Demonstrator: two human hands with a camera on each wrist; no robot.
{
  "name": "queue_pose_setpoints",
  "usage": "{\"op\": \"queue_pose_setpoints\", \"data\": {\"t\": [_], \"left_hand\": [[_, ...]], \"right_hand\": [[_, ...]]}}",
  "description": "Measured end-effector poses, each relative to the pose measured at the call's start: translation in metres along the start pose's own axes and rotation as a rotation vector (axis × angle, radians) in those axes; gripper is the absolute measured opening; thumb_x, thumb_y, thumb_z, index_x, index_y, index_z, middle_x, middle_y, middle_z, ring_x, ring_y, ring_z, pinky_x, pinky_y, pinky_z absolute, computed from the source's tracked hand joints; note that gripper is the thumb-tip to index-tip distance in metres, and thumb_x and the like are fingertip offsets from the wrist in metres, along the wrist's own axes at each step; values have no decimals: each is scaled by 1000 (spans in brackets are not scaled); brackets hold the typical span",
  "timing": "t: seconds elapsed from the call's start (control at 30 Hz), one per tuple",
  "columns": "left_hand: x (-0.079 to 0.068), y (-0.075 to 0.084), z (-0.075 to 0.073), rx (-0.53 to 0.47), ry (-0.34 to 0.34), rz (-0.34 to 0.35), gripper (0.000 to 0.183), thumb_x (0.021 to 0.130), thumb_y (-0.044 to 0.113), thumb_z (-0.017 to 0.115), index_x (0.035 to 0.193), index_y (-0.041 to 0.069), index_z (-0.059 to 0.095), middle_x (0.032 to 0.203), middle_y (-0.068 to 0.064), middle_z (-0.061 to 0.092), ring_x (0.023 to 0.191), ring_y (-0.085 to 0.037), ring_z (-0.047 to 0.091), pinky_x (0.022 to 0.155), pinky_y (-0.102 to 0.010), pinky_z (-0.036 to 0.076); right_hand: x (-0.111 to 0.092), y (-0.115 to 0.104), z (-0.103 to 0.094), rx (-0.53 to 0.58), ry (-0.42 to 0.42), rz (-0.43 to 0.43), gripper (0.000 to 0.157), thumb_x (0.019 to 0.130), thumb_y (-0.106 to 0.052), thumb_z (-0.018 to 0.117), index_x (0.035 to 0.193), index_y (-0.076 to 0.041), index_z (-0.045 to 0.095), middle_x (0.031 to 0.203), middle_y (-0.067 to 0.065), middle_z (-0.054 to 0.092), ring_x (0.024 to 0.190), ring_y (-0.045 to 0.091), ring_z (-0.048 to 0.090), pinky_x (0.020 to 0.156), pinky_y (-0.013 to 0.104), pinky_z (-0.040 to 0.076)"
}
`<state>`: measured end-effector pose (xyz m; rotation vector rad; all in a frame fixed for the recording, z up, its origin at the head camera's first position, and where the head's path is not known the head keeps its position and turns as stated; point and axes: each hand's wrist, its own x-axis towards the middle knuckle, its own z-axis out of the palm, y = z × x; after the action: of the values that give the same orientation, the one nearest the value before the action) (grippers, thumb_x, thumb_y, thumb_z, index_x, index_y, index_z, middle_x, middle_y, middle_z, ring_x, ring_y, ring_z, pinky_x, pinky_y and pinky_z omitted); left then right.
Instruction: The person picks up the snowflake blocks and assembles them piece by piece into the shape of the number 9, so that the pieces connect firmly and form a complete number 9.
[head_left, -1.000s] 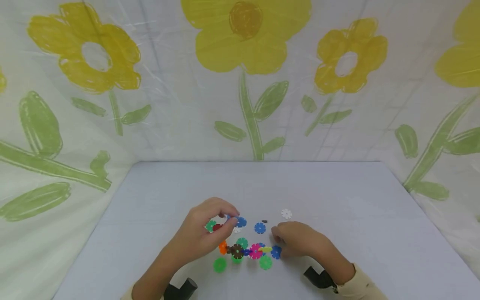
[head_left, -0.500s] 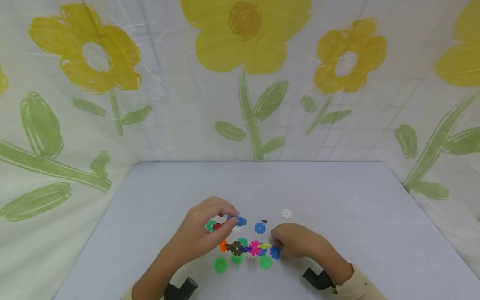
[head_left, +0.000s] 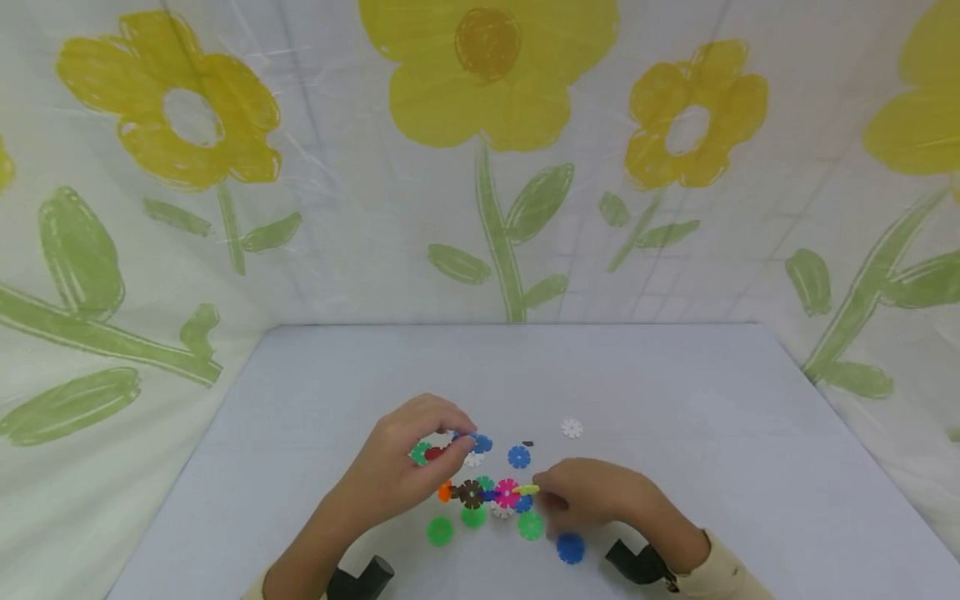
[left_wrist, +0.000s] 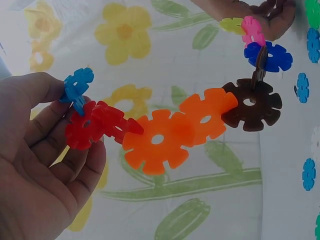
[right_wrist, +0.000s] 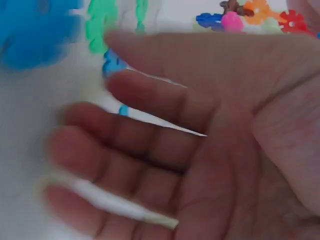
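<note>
My left hand [head_left: 412, 454] pinches the blue end of a chain of interlocking plastic snowflake discs [left_wrist: 157, 141]. From there the chain runs through red, orange, brown [left_wrist: 251, 105], dark blue and pink [head_left: 507, 493] to a yellow disc [head_left: 527, 490]. At that far end my right hand [head_left: 588, 493] is close beside the yellow disc, its fingers loosely bent and apart in the right wrist view, with nothing between them. A loose blue snowflake disc [head_left: 570, 548] shows just below the right hand; it is large and blurred in the right wrist view.
Loose snowflake discs lie on the white table [head_left: 675, 392]: light green ones [head_left: 440, 531] nearest me, a blue one [head_left: 519, 457] and a white one [head_left: 572, 428] farther back. A small dark piece [head_left: 528, 443] lies near the blue one. A flower-printed sheet [head_left: 337, 167] hangs behind.
My right hand has let go of the blue snowflake disc, now lower and farther right, and has shifted toward the yellow end. My left hand keeps its pinch, almost still.
</note>
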<state>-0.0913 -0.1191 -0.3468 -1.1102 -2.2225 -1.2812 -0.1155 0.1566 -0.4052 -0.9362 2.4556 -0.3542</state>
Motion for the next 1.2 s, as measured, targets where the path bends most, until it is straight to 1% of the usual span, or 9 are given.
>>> {"op": "queue_pose_setpoints", "data": {"t": [0.1, 0.2, 0.43, 0.6, 0.7, 0.83, 0.97, 1.1, 1.2], "left_hand": [[0, 0, 0, -1, 1, 3, 20, 89, 4, 74, 103, 17, 70, 104, 8, 68, 101, -12, 62, 82, -29, 56], [0, 0, 0, 2, 1, 3, 20, 89, 4, 74, 103, 18, 70, 104, 8, 68, 101, -12, 62, 82, -29, 56], [-1, -1, 0, 1, -1, 5, 18, 90, 5, 73, 102, 18, 70, 102, 8, 68, 100, -12, 62, 82, -29, 56], [-1, -1, 0, -1, -3, 9, 17, 91, 5, 73, 103, 18, 70, 103, 8, 68, 101, -12, 62, 83, -29, 56], [-1, -1, 0, 0, 1, 15, 18, 90, 5, 73, 102, 18, 70, 103, 8, 68, 101, -12, 62, 82, -29, 56], [0, -1, 0, -2, 5, 29, 17, 90, 5, 73, 102, 17, 70, 103, 8, 68, 101, -12, 62, 82, -28, 56], [1, -1, 0, -7, 5, 37, 17, 90, 5, 73, 103, 17, 70, 104, 8, 68, 100, -12, 62, 81, -28, 55], [1, -1, 1, -15, 0, 34, 17, 91, 5, 72, 103, 16, 69, 104, 7, 68, 100, -12, 62, 80, -27, 56], [0, -1, 1, -8, -2, 21, 17, 91, 5, 73, 103, 16, 70, 105, 7, 68, 100, -12, 62, 79, -27, 56]], "right_hand": [[-4, -7, 4, -88, -47, 116, 35, 72, -31, 91, 79, -21, 59, 68, -10, 50, 63, 8, 43, 58, 25, 40], [-5, -16, 8, -179, -46, 188, 37, 66, -29, 94, 77, -19, 60, 67, -9, 51, 62, 10, 45, 59, 27, 42], [-6, -28, 13, -218, -59, 173, 31, 69, -16, 92, 68, -17, 61, 62, -9, 51, 58, 11, 42, 56, 25, 40], [-9, -27, 11, -168, -80, 139, 28, 74, -11, 87, 66, -17, 61, 61, -9, 51, 57, 10, 41, 55, 24, 39], [-10, -25, 12, -145, -93, 135, 30, 76, -24, 88, 71, -19, 59, 63, -10, 51, 58, 9, 41, 56, 25, 39], [-9, -31, 21, -260, -97, 221, 41, 64, -42, 93, 80, -19, 64, 64, -9, 54, 59, 10, 45, 58, 26, 44], [-5, -42, 28, -371, -114, 289, 37, 61, -35, 96, 80, -18, 69, 62, -7, 55, 58, 11, 47, 59, 28, 48], [-4, -40, 28, -339, -107, 235, 34, 62, -30, 96, 79, -19, 69, 62, -8, 54, 58, 11, 45, 58, 26, 46], [-8, -32, 23, -216, -112, 85, 29, 68, -26, 93, 74, -19, 65, 62, -11, 52, 57, 7, 42, 55, 23, 41]]}}
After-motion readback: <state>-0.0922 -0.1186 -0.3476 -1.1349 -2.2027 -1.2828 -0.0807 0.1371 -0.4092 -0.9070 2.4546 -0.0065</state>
